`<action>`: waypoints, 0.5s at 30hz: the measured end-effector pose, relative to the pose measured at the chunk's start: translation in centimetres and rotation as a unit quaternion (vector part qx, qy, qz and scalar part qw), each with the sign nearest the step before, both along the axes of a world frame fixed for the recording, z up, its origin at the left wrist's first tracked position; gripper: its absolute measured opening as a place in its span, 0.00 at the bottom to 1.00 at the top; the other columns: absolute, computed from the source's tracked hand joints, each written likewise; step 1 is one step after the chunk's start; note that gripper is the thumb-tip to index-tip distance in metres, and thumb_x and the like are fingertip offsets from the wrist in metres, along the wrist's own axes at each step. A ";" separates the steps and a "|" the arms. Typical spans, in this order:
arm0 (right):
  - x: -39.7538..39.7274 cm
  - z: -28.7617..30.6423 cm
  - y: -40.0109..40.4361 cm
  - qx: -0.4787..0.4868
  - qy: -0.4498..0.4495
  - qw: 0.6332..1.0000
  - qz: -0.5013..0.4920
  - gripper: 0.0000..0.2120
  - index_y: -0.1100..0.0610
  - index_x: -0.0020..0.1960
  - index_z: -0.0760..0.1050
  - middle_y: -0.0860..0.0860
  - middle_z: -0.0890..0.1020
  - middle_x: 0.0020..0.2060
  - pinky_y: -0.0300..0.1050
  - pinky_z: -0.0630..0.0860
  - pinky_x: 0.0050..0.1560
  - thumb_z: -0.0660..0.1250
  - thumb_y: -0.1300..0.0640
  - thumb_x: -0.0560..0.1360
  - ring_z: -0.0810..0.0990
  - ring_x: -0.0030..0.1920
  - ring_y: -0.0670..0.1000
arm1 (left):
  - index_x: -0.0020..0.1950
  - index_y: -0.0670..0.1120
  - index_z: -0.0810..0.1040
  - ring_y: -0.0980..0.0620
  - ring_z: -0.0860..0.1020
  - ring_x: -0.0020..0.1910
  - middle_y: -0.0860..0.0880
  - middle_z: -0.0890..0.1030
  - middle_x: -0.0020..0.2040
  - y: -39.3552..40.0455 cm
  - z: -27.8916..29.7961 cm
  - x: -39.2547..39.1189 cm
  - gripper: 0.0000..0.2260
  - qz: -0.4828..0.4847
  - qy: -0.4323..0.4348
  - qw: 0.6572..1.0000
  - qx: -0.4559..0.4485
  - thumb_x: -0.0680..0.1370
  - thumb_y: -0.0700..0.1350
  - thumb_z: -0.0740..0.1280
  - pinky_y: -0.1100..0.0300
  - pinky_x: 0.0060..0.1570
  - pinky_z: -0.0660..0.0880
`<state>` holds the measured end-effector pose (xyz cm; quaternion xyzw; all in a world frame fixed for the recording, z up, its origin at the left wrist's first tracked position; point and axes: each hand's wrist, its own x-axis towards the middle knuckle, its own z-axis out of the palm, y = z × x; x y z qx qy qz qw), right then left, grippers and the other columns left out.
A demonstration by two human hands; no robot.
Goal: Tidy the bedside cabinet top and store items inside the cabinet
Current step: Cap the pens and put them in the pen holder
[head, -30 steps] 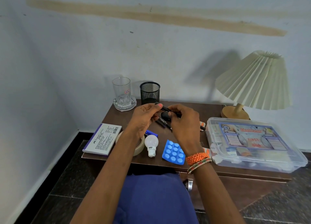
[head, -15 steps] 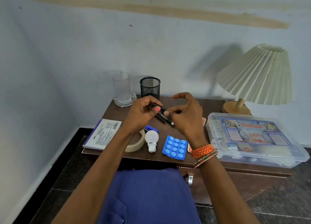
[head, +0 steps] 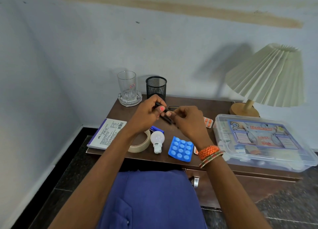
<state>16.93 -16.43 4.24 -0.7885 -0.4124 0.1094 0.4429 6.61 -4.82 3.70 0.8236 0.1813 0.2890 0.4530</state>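
Above the middle of the brown cabinet top (head: 189, 104), both hands hold a small bunch of black pens (head: 166, 119). My left hand (head: 148, 115) grips their upper end, just in front of the black mesh pen cup (head: 156, 87). My right hand (head: 187, 122) pinches the pens near their middle with curled fingers. The pens' lower tips stick out below the hands. On the top there also lie a white bulb (head: 157, 140), a blue blister pack (head: 181, 148), a tape roll (head: 143, 145), a white booklet (head: 107, 134) and an orange pill strip (head: 207, 122).
A drinking glass (head: 126, 84) stands on a glass dish (head: 130, 99) at the back left. A pleated lamp (head: 266, 75) and a clear first-aid box (head: 263, 139) fill the right side. A small blue item (head: 157, 129) lies behind the bulb. A drawer handle (head: 195, 181) shows below the front edge.
Both hands have drifted back toward the pen cup with the pens. The right hand's raised fingers have curled down onto the pens.
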 end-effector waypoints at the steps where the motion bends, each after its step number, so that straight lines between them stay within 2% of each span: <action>1: -0.1 -0.1 -0.1 0.001 -0.031 0.999 -0.009 0.09 0.55 0.46 0.83 0.49 0.82 0.35 0.42 0.75 0.38 0.70 0.50 0.74 0.79 0.36 0.45 | 0.45 0.48 0.72 0.62 0.72 0.30 0.50 0.75 0.34 0.0 0.1 0.0 0.08 0.011 -0.005 1.000 0.005 0.78 0.35 0.60 0.68 0.35 0.70; 3: -0.3 0.1 -0.3 0.032 -0.066 0.997 -0.010 0.07 0.56 0.50 0.83 0.52 0.85 0.42 0.40 0.74 0.43 0.68 0.56 0.75 0.81 0.42 0.47 | 0.47 0.46 0.72 0.63 0.72 0.29 0.50 0.75 0.33 -0.3 0.3 0.0 0.06 0.038 -0.027 0.999 -0.001 0.78 0.35 0.61 0.70 0.35 0.70; 5: -0.5 0.6 -0.5 0.072 -0.103 0.992 -0.019 0.10 0.57 0.53 0.83 0.52 0.85 0.46 0.35 0.71 0.46 0.66 0.63 0.75 0.81 0.46 0.49 | 0.49 0.43 0.73 0.63 0.73 0.28 0.48 0.75 0.34 -0.6 0.7 0.1 0.03 0.068 -0.075 0.994 -0.052 0.78 0.36 0.62 0.70 0.33 0.70; 6: -0.7 0.8 -0.5 0.091 -0.130 0.987 -0.034 0.11 0.56 0.53 0.83 0.52 0.86 0.46 0.36 0.72 0.48 0.66 0.64 0.75 0.82 0.47 0.49 | 0.49 0.42 0.74 0.62 0.73 0.28 0.48 0.76 0.34 -0.9 0.9 0.1 0.03 0.080 -0.106 0.987 -0.095 0.78 0.36 0.62 0.69 0.33 0.71; 8: -1.2 1.2 -0.5 0.117 -0.208 0.968 -0.075 0.10 0.55 0.52 0.83 0.51 0.86 0.44 0.48 0.77 0.51 0.67 0.63 0.73 0.83 0.45 0.53 | 0.48 0.42 0.76 0.61 0.73 0.29 0.49 0.77 0.33 -1.3 1.4 0.1 0.03 0.099 -0.154 0.965 -0.190 0.78 0.38 0.63 0.65 0.34 0.72; 10: -1.8 1.5 -0.6 0.141 -0.274 0.945 -0.109 0.11 0.55 0.49 0.84 0.51 0.86 0.39 0.53 0.79 0.47 0.68 0.64 0.70 0.82 0.41 0.55 | 0.46 0.43 0.78 0.58 0.73 0.31 0.53 0.78 0.29 -1.7 1.8 0.1 0.04 0.109 -0.182 0.944 -0.254 0.78 0.39 0.63 0.62 0.38 0.72; 12: -2.2 1.7 -0.8 0.159 -0.309 0.929 -0.124 0.14 0.56 0.47 0.84 0.51 0.85 0.35 0.47 0.78 0.41 0.70 0.68 0.64 0.82 0.36 0.55 | 0.45 0.45 0.79 0.57 0.73 0.32 0.55 0.78 0.27 -1.9 2.0 -0.1 0.05 0.116 -0.200 0.936 -0.266 0.77 0.39 0.64 0.60 0.42 0.73; 15: -3.0 1.7 -1.2 0.153 -0.321 0.926 -0.127 0.19 0.58 0.46 0.84 0.51 0.84 0.31 0.38 0.70 0.34 0.73 0.73 0.58 0.81 0.31 0.54 | 0.44 0.47 0.79 0.58 0.74 0.31 0.54 0.80 0.32 -2.2 2.1 -0.4 0.06 0.123 -0.206 0.948 -0.208 0.77 0.38 0.65 0.60 0.43 0.76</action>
